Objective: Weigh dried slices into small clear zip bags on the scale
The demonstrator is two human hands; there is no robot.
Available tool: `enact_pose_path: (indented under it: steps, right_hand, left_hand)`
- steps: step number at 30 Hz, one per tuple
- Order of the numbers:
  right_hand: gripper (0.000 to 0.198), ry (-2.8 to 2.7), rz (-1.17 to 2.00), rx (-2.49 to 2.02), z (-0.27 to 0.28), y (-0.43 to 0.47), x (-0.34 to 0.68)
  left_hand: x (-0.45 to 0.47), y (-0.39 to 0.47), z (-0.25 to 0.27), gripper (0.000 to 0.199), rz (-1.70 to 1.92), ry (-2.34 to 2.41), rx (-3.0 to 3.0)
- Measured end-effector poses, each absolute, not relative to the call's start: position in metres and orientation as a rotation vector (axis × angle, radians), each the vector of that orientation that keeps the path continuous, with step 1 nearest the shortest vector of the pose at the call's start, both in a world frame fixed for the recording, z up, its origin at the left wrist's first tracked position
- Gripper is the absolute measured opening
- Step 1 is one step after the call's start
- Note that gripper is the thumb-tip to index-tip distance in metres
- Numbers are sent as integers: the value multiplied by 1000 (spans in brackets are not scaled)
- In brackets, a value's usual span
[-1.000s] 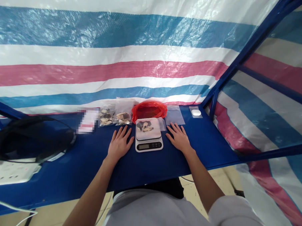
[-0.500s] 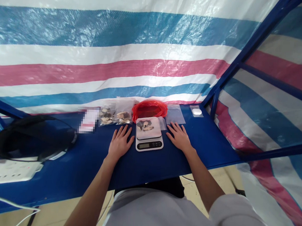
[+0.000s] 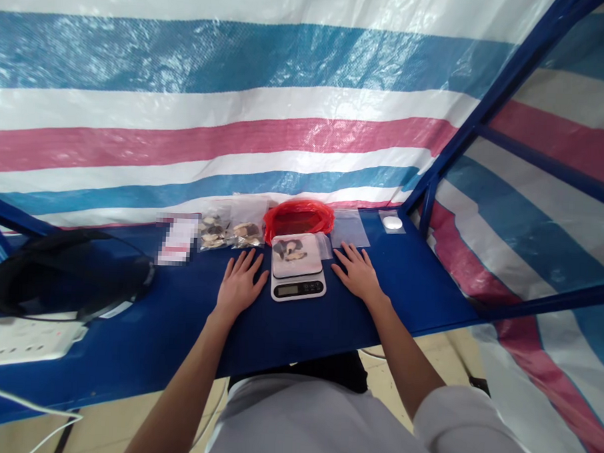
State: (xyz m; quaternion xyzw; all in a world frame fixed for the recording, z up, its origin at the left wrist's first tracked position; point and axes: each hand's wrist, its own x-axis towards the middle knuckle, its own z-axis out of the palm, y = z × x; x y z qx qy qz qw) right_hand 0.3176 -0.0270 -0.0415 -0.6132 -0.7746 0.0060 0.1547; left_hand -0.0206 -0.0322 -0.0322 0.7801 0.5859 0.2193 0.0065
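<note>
In the head view, the person's left hand (image 3: 239,282) is lying palm down on the blue table (image 3: 287,336), fingers fanned wide and holding nothing. The right hand (image 3: 359,272) is lying the same way, also spread wide and gripping nothing, its fingertips reaching close to the near edge of a flat clear plastic bag (image 3: 350,230).

Between the hands, just beside both and apart from them, a white digital kitchen scale (image 3: 318,290) is sitting with its dark control panel facing the person; its readout is too small to read. Pale and dark slices (image 3: 291,253), seemingly dried mushroom, are lying on the weighing platform. Clear film is showing at the platform's right edge, but whether it is covering the slices cannot be told.

Directly behind the scale, a red plastic bag (image 3: 327,221) is standing with its mouth gaping. To its left, two clear bags of similar slices, a left one (image 3: 214,238) and a right one (image 3: 248,235), are lying side by side. Near the far right corner, a small clear bag is holding a white rounded item (image 3: 393,222). At far left, a white power strip (image 3: 31,345) is lying below a black fabric item (image 3: 81,243).
</note>
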Motion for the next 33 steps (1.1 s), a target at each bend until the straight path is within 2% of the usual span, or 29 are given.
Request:
enact_pose_path:
  steps: [6, 11, 17, 33]
  right_hand:
    - [43, -2013, 68, -1630, -31, -31, 316]
    - [39, -1648, 362, -1469, -11, -29, 305]
    - [41, -1278, 798, -1452, 1, -11, 284]
    - [39, -1020, 1283, -1207, 6, -3, 276]
  left_hand:
    - [-23, -33, -25, 41, 964, 1754, 2440]
    - [-13, -30, -10, 33, 1172, 1540, 2499]
    - [10, -14, 8, 34, 1154, 1217, 2569]
    - [27, -8, 5, 32, 1139, 1084, 2515]
